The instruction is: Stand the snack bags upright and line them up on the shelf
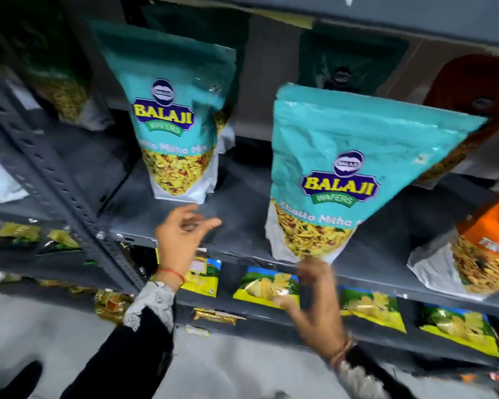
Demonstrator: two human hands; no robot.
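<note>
Two teal snack bags on the grey shelf (242,226), left teal bag (176,116) upright, right teal bag (343,174) tilted at the front edge, orange bag (484,249) beside it, yellow packets (267,286) below, left hand (182,234) loosely spread and empty, right hand (314,298) blurred beneath the tilted bag, grip unclear.

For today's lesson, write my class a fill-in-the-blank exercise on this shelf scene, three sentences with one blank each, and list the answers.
1. The two teal snack bags, the left teal bag and the right teal bag, both carry the brand name ____.
2. The bag at the right edge of the shelf has an ____ top.
3. The left hand is open and holds ____; the right hand is blurred below the right teal bag.

Answers: Balaji; orange; nothing
</note>
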